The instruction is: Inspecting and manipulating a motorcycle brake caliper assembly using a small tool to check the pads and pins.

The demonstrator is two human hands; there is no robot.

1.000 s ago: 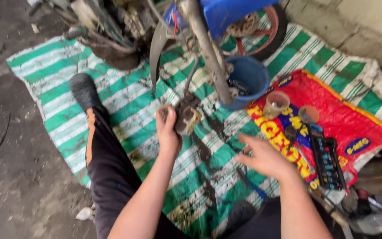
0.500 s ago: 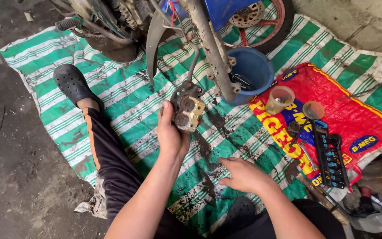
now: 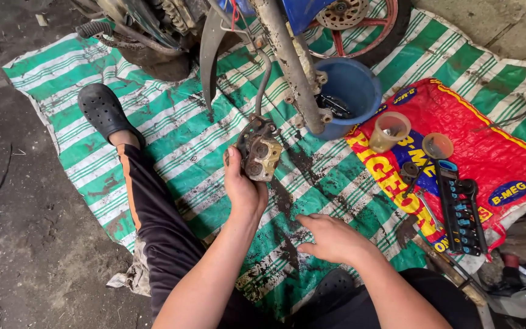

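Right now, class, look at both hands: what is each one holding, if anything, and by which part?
The left hand grips the grimy brake caliper around its lower body, hose end up. The right hand holds nothing, fingers spread just above the striped tarp.

This is a rough, informal motorcycle repair spot set on the ground, not a tidy garage. A green-and-white striped plastic tarp [image 3: 171,146], streaked with black grease, is spread over a bare, dirty concrete floor [image 3: 25,244] to serve as the work surface. A motorcycle stands at its far edge, showing a grimy metal front fork leg [image 3: 287,61] and a red-spoked wheel with a brake disc [image 3: 360,18]. Beside the fork sits a round blue plastic basin [image 3: 354,91] holding dark parts. A red printed sack [image 3: 482,152] lies flat as a tool mat, carrying a black rail of sockets [image 3: 461,213] and two small clear plastic cups [image 3: 391,131].
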